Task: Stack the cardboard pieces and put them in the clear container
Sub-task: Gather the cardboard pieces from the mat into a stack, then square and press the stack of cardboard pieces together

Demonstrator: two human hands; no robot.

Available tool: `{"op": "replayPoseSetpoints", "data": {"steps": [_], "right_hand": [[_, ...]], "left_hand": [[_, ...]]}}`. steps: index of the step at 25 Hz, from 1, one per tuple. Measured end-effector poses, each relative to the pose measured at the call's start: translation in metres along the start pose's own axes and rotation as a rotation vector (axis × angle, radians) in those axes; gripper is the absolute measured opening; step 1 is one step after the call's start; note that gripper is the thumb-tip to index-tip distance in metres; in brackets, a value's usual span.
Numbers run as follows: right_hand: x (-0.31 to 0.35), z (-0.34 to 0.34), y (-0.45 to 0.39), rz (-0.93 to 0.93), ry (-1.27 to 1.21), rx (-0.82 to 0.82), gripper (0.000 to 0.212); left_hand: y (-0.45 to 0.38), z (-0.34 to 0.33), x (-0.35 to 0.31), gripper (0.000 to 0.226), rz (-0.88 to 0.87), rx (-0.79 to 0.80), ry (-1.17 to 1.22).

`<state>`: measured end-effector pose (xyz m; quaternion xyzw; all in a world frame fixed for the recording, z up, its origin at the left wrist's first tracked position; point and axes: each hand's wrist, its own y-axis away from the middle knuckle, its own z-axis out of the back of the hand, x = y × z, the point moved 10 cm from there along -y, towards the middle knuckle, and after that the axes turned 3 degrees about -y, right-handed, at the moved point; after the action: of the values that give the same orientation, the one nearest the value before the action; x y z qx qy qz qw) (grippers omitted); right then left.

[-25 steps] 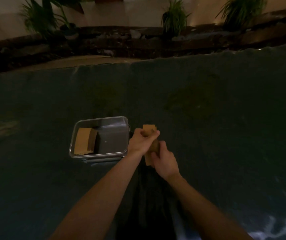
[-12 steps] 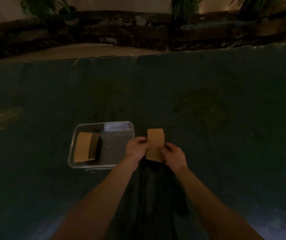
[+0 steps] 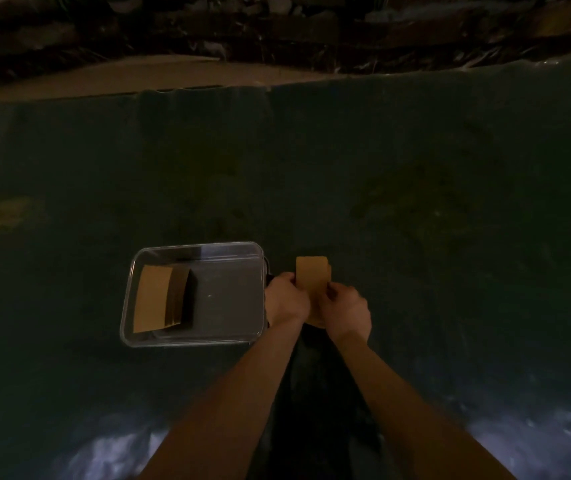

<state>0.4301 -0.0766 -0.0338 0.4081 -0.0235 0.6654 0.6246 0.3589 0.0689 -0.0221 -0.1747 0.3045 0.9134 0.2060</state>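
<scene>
I hold a small stack of brown cardboard pieces (image 3: 312, 277) upright between both hands, just right of the clear container (image 3: 228, 337). My left hand (image 3: 286, 301) grips the stack's left edge and my right hand (image 3: 346, 311) its right edge. The clear rectangular container sits on the dark cloth to the left of my hands. Inside it, against the left wall, leans another stack of cardboard pieces (image 3: 154, 297). The lower part of the held stack is hidden behind my hands.
A dark green cloth (image 3: 415, 202) covers the whole surface around me. Its far edge meets a tan strip of floor (image 3: 173, 72), with a dark stone border (image 3: 277, 29) beyond. My dark-clothed legs (image 3: 315, 410) lie between my forearms.
My hands have shifted from one above the other to side by side on the stack, which now stands upright and squared. The view has tilted further down.
</scene>
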Motion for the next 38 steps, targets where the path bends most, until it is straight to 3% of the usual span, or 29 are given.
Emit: {"op": "replayPoseSetpoints", "data": {"steps": [4,9,13,16,20,22,26,33,38], "right_hand": [[-0.008,-0.006,-0.002,-0.063,-0.035,0.015,0.024],[-0.02,-0.014,-0.006,-0.219,-0.236,0.086,0.055],[-0.021,-0.022,-0.01,-0.294,-0.263,0.189,0.039],[-0.028,-0.023,-0.013,-0.395,-0.426,0.244,0.045],[-0.038,-0.028,0.0,-0.5,-0.637,0.358,0.049],[-0.042,-0.028,0.011,-0.524,-0.769,0.415,0.047],[-0.039,-0.018,0.032,-0.453,-0.969,0.527,0.044],[-0.006,-0.009,0.079,-0.215,-0.663,0.558,0.057],[0.041,-0.028,0.134,0.063,-0.497,0.543,0.067]], "left_hand": [[-0.003,-0.004,0.002,0.031,-0.024,-0.012,-0.048],[-0.01,-0.017,0.008,0.041,0.06,0.095,-0.083],[-0.01,-0.034,0.012,0.029,0.135,0.23,-0.014],[-0.009,-0.039,0.021,0.026,0.2,0.288,0.172],[0.002,-0.042,0.035,0.002,0.317,0.371,0.482],[0.013,-0.048,0.038,0.016,0.364,0.446,0.598],[0.048,-0.05,0.037,0.018,0.397,0.55,0.823],[0.095,-0.014,0.049,0.012,0.286,0.566,1.07],[0.117,0.03,0.087,0.032,0.164,0.554,1.167]]}}
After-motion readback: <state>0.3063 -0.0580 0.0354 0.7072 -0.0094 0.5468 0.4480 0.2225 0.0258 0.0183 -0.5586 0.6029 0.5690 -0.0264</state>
